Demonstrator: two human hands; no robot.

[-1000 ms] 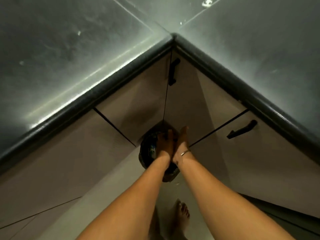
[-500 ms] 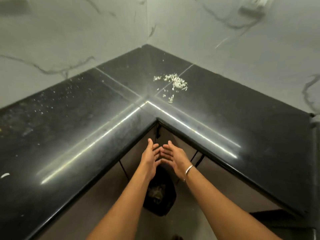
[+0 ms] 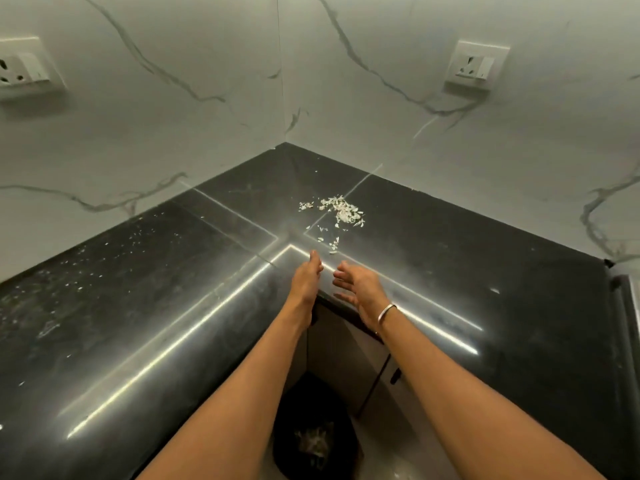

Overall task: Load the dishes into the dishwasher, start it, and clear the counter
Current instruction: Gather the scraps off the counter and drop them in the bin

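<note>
A pile of pale scraps [image 3: 337, 211] lies on the black corner counter [image 3: 156, 289], near the back. My left hand [image 3: 306, 280] and my right hand [image 3: 358, 287] hover side by side over the counter's inner front corner, just short of the scraps. Both hands have straight, relaxed fingers and hold nothing. A silver bangle [image 3: 386, 311] sits on my right wrist. Below, between my forearms, a black bin [image 3: 313, 434] stands on the floor with pale scraps inside it.
Marble walls meet behind the counter, with a socket at left [image 3: 20, 69] and another at right [image 3: 476, 65]. Small white specks [image 3: 104, 251] dot the left counter. Cabinet doors with a dark handle [image 3: 394, 375] sit under the counter's edge.
My hands have risen from the bin on the floor up to the counter's front corner, and my view has lifted from the cabinets to the counter and walls.
</note>
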